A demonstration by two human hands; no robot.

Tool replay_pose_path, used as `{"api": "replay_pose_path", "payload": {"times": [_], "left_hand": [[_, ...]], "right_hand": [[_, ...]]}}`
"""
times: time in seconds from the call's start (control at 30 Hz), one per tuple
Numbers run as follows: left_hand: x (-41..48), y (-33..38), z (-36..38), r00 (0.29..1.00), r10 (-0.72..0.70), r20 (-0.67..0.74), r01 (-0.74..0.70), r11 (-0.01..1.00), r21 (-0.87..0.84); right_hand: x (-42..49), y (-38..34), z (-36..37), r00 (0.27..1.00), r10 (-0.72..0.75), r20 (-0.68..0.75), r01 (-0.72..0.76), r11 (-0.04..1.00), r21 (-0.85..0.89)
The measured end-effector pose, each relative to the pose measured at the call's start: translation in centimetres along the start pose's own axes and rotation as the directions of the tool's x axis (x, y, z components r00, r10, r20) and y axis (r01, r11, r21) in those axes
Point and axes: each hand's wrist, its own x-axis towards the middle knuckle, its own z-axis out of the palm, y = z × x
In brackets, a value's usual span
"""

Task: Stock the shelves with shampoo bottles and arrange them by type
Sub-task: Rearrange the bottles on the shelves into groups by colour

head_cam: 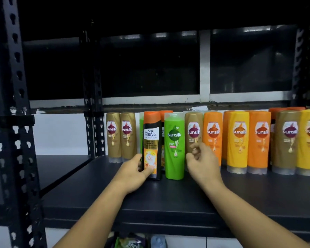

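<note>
A black Shayla bottle (pixel 151 140) with an orange cap stands upright on the dark shelf (pixel 168 197), and my left hand (pixel 134 173) grips its lower part. Right beside it stands a green Sunsilk bottle (pixel 174 145). My right hand (pixel 202 161) hovers with loosely spread fingers in front of a gold Sunsilk bottle (pixel 193 133), holding nothing. Two gold Sunsilk bottles (pixel 121 136) stand at the left end of the row. Orange and yellow Sunsilk bottles (pixel 240 140) continue to the right, with another gold one (pixel 287 142) among them.
Black perforated uprights (pixel 13 122) frame the rack on the left, with another post (pixel 93 111) behind the row. An upper shelf hangs dark overhead. A second Shayla bottle (pixel 164 122) is partly hidden behind the front ones. Packaged goods (pixel 132 242) lie below the shelf.
</note>
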Motion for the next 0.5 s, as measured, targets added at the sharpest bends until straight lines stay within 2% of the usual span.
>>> {"api": "replay_pose_path", "payload": {"times": [0.1, 0.2, 0.33, 0.43, 0.5], "left_hand": [[0.2, -0.6, 0.2, 0.999, -0.038, -0.005, 0.038, 0.998, 0.056], [0.3, -0.9, 0.3, 0.999, -0.052, 0.017, 0.050, 0.995, 0.082], [0.4, -1.0, 0.2, 0.996, -0.078, 0.052, 0.069, 0.986, 0.155], [0.2, -0.8, 0.2, 0.990, -0.114, 0.088, 0.091, 0.967, 0.239], [0.2, -0.6, 0.3, 0.986, -0.139, 0.096, 0.104, 0.947, 0.303]], "right_hand": [[1.7, -0.7, -1.3, 0.976, -0.191, -0.108, 0.180, 0.978, -0.101], [5.4, -2.1, -3.1, 0.923, -0.378, -0.074, 0.329, 0.874, -0.358], [9.8, -3.9, -5.0, 0.929, -0.323, 0.181, 0.356, 0.643, -0.679], [11.4, -4.4, -5.3, 0.919, -0.237, 0.316, 0.394, 0.499, -0.772], [11.7, -4.8, -5.4, 0.916, -0.216, 0.337, 0.400, 0.465, -0.790]]}}
